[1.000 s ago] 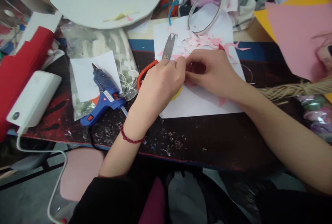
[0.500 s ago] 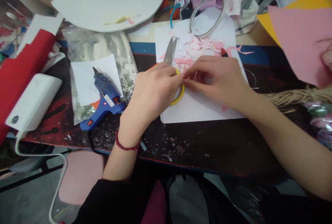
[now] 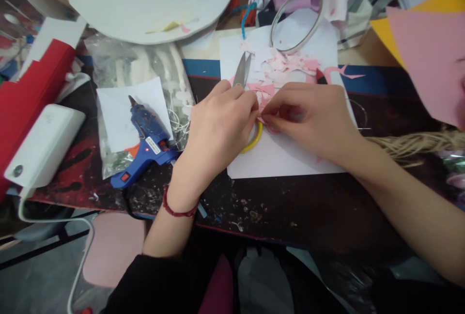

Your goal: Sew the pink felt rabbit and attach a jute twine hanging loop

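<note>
My left hand [image 3: 222, 127] is closed, its thumb and forefinger pinched together above a pair of scissors [image 3: 240, 74]. The scissors lie with their blades parted, and one yellow handle loop shows below my fingers. Fingertip to fingertip with it, my right hand [image 3: 312, 113] pinches a small pink paper piece [image 3: 260, 118], mostly hidden by the fingers of both hands. Beneath is a white paper sheet [image 3: 276, 161]. Torn pink paper scraps [image 3: 286, 66] are heaped on it just beyond my hands.
Left of my hands, a blue glue gun [image 3: 150, 134] with a lit red light rests on white paper over a plastic bag. A tape roll [image 3: 319, 8] stands behind the scraps. A white power bank [image 3: 45, 144] trails a cable off the edge. Pink card [image 3: 430, 57] is at right.
The view has shifted slightly. My fingertips have stayed together over the scissors, and a little more pink paper shows beneath my right fingers.
</note>
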Demonstrator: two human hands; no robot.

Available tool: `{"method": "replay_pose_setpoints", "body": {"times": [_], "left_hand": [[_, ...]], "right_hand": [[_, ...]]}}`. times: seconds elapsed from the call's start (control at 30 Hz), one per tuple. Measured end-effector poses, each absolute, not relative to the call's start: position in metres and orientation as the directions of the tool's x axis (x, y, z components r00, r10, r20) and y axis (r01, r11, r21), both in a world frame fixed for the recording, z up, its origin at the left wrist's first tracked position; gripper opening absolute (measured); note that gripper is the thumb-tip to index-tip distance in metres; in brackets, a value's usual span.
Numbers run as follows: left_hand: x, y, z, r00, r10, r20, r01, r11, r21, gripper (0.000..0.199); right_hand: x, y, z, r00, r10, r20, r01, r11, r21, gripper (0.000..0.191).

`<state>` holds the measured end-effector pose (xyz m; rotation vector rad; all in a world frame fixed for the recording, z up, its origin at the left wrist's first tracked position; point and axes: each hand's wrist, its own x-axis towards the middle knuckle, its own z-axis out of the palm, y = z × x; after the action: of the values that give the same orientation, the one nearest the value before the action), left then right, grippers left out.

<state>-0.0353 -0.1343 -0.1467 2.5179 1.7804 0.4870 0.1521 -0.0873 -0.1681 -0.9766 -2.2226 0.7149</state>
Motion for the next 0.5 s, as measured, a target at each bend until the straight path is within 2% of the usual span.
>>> {"method": "replay_pose_setpoints", "body": {"times": [0.23, 0.5], "left_hand": [[-0.0339, -0.1325, -0.1471, 0.321, 0.92, 0.223, 0.91, -0.365, 0.197, 0.019], [-0.0344, -0.134, -0.1477, 0.365, 0.876, 0.314, 0.894, -0.424, 0.142, 0.019]], "right_hand": [[0.1518, -0.089, -0.1708, -0.554, 0.758, 0.344, 0.475, 0.627, -0.618, 0.011], [0.155, -0.0905, -0.1735, -0.578, 0.687, 0.44, 0.474, 0.722, -0.505, 0.008]]}}
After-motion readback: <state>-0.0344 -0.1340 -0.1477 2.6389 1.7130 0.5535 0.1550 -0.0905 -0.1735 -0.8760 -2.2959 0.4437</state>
